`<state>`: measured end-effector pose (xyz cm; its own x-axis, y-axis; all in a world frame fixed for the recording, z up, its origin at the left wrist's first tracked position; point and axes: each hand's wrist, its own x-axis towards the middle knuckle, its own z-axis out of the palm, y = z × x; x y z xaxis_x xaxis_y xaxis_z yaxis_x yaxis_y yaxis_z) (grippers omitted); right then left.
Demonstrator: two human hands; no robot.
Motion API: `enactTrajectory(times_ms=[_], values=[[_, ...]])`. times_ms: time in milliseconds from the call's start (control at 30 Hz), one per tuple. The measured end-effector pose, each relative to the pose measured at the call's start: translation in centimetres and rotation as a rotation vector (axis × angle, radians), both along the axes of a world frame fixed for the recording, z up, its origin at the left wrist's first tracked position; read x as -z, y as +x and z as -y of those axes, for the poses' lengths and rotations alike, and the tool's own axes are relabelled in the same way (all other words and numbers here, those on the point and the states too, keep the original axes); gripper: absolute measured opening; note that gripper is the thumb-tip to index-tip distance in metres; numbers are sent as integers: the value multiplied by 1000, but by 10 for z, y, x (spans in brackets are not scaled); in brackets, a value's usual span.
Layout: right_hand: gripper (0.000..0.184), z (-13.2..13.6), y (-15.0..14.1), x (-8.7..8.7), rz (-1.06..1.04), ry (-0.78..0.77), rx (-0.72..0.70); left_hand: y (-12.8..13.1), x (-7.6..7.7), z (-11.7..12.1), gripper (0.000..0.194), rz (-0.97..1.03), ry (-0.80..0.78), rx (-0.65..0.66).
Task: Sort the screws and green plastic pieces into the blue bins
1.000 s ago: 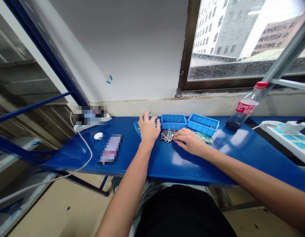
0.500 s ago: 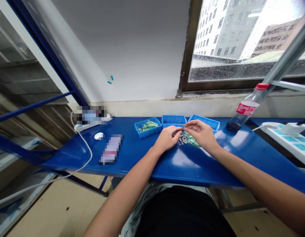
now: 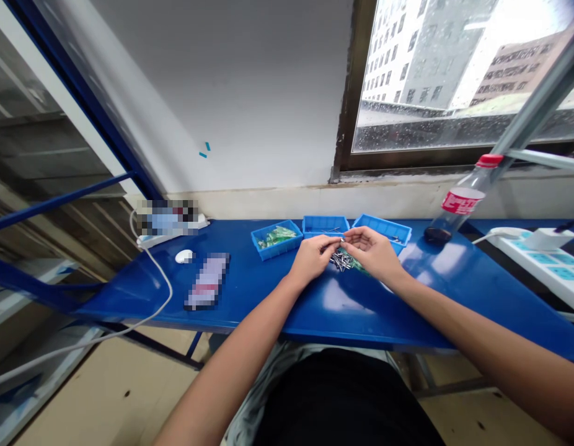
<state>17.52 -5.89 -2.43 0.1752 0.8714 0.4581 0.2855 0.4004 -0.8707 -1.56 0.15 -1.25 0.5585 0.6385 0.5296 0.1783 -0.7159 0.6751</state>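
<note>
My left hand (image 3: 311,255) and my right hand (image 3: 371,250) meet at their fingertips above the table, both closed in a pinch. A small shiny metal piece (image 3: 342,240) shows between the fingertips, too small to name. Under my hands lies a pile of slim silvery metal pieces (image 3: 343,261), with some green pieces (image 3: 356,264) beside it, partly covered by my right hand. Just beyond stand a blue bin with green pieces (image 3: 276,240), a middle blue bin (image 3: 325,224) with a few thin metal pieces, and a right blue bin (image 3: 382,228), partly hidden by my right hand.
On the blue table (image 3: 259,297), a blurred-out phone-like slab (image 3: 207,282) and a white rounded object (image 3: 185,256) lie to the left. A cola bottle (image 3: 461,201) stands at the right, near a white power strip (image 3: 542,260). A white cable (image 3: 168,282) hangs over the left edge.
My fingertips have shifted slightly against each other, and a shiny metal bit now shows between them. The whole view has moved a little; the bins and pile stay put.
</note>
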Motion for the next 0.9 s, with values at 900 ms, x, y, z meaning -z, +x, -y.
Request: enactTrajectory(times_ms=[900], values=[[29,4,-2,-4,186,30,3,-2,-5,5,28,-53,7,-55]])
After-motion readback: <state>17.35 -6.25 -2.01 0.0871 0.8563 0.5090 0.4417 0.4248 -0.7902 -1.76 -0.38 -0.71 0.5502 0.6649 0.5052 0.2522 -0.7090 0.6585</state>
